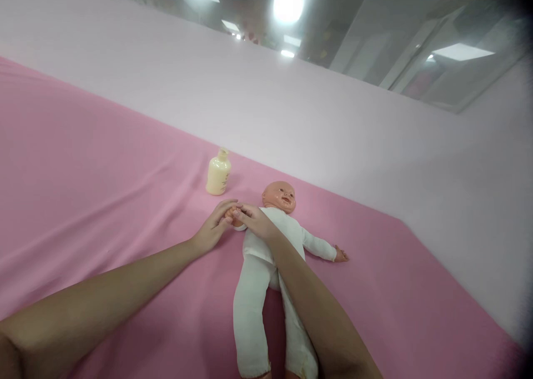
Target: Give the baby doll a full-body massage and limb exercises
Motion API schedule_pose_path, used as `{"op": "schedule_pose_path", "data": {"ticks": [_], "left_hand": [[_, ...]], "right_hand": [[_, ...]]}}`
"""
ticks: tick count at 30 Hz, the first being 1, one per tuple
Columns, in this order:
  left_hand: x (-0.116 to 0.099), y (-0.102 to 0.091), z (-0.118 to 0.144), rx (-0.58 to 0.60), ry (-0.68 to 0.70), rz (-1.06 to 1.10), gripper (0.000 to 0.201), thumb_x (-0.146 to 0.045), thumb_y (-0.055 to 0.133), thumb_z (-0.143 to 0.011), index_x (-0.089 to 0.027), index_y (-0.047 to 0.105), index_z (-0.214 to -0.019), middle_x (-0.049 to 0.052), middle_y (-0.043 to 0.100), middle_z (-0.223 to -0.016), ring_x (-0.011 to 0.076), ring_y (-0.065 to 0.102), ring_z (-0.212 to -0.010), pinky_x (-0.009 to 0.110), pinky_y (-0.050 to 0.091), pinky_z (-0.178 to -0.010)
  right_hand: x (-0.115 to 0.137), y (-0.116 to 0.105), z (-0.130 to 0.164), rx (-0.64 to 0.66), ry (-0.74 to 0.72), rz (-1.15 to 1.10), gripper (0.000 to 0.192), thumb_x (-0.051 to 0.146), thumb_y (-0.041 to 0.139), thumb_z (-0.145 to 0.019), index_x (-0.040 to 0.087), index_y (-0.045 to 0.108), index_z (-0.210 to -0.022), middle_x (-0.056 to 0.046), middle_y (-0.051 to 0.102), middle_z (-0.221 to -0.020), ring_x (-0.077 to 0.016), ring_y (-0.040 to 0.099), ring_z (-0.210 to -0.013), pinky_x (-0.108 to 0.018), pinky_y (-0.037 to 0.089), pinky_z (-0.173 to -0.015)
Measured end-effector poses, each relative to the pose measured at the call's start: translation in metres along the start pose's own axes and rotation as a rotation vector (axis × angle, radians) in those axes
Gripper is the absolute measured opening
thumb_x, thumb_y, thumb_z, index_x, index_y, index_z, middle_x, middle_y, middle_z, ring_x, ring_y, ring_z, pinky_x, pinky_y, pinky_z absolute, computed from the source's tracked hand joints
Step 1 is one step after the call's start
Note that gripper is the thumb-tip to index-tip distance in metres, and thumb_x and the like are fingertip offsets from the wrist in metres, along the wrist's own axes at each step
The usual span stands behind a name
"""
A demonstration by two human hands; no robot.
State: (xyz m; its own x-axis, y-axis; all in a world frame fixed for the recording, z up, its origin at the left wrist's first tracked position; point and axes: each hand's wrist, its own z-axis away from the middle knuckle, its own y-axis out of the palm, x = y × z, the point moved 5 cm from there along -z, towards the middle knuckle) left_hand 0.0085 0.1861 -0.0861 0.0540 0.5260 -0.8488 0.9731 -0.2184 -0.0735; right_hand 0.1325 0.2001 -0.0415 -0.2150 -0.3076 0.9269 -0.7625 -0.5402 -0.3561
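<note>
While both hands meet over the doll's small hand (230, 217) at its left side, the left hand (213, 228) cups it from beneath and the right hand (255, 221) pinches it with closed fingers. The doll (266, 257) lies face-up on the pink sheet (104, 201). A hard tug could strain the sleeve seam, and a swinging elbow could topple the cream bottle (218, 173) just beyond.

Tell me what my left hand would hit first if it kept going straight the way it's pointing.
The left hand points up and right, at the doll's hand, which its fingertips already touch alongside the right hand. Straight beyond lies the doll's head, though depth is unclear.
</note>
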Motion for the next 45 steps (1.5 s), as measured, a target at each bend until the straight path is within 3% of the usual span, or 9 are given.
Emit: {"op": "schedule_pose_path", "data": {"ticks": [4,12,18,23,27,40,45], "left_hand": [[0.0010,-0.0015,-0.0005,-0.033,-0.021,-0.078,0.047,-0.054,0.039,-0.098,-0.026,0.055,-0.131,0.010,0.050,-0.141,0.0250,0.043,-0.134,0.045,0.033,-0.116],[-0.0046,0.0021,0.0001,-0.022,0.080,-0.076,0.046,-0.048,0.038,-0.100,-0.026,0.053,-0.138,0.010,0.051,-0.140,0.0248,0.044,-0.134,0.045,0.031,-0.118],[0.0031,0.0025,0.0019,-0.031,-0.179,0.119,0.058,-0.052,0.044,-0.097,-0.025,0.035,-0.148,0.010,0.048,-0.146,0.0248,0.046,-0.135,0.044,0.035,-0.114],[0.0036,0.0018,-0.0002,-0.036,-0.226,0.195,0.050,-0.056,0.048,-0.094,-0.018,0.055,-0.127,0.011,0.063,-0.126,0.0259,0.057,-0.122,0.042,0.042,-0.106],[0.0034,-0.0047,-0.0015,-0.163,-0.240,0.141,0.047,-0.057,0.057,-0.089,-0.017,0.061,-0.114,0.010,0.066,-0.118,0.0266,0.060,-0.114,0.042,0.044,-0.101],[-0.0023,-0.0004,-0.0026,-0.112,-0.278,0.292,0.041,-0.052,0.072,-0.077,-0.019,0.056,-0.096,0.005,0.065,-0.098,0.0220,0.061,-0.096,0.037,0.048,-0.086],[-0.0009,0.0018,-0.0013,-0.086,-0.263,0.292,0.042,-0.049,0.072,-0.076,-0.020,0.052,-0.099,0.003,0.060,-0.099,0.0204,0.059,-0.098,0.035,0.048,-0.084]], "right_hand": [[0.0006,-0.0012,-0.0001,-0.029,0.007,-0.024,0.038,0.056,0.059,-0.088,0.018,0.057,-0.089,0.001,0.051,-0.080,-0.0123,0.047,-0.076,-0.026,0.040,-0.073],[0.0026,0.0000,-0.0017,-0.014,-0.039,-0.151,0.036,0.050,0.068,-0.083,0.018,0.059,-0.097,0.002,0.048,-0.082,-0.0118,0.047,-0.079,-0.027,0.043,-0.076],[-0.0003,-0.0005,-0.0006,0.008,-0.007,-0.190,0.040,0.038,0.073,-0.079,0.020,0.063,-0.114,-0.004,0.060,-0.102,-0.0147,0.056,-0.095,-0.029,0.046,-0.088],[0.0019,-0.0018,-0.0005,-0.038,-0.039,-0.128,0.038,0.037,0.070,-0.081,0.021,0.064,-0.116,-0.005,0.062,-0.109,-0.0167,0.056,-0.102,-0.033,0.046,-0.095],[-0.0014,-0.0036,-0.0023,-0.081,-0.037,-0.114,0.040,0.038,0.071,-0.081,0.021,0.064,-0.116,-0.004,0.063,-0.104,-0.0168,0.057,-0.099,-0.034,0.045,-0.094],[0.0049,0.0013,0.0018,0.005,0.030,-0.264,0.043,0.040,0.077,-0.076,0.021,0.068,-0.113,-0.006,0.068,-0.107,-0.0157,0.062,-0.094,-0.031,0.049,-0.090],[0.0032,0.0034,0.0023,0.049,0.091,-0.260,0.045,0.040,0.078,-0.074,0.018,0.069,-0.112,-0.005,0.068,-0.101,-0.0153,0.061,-0.089,-0.029,0.050,-0.081]]}}
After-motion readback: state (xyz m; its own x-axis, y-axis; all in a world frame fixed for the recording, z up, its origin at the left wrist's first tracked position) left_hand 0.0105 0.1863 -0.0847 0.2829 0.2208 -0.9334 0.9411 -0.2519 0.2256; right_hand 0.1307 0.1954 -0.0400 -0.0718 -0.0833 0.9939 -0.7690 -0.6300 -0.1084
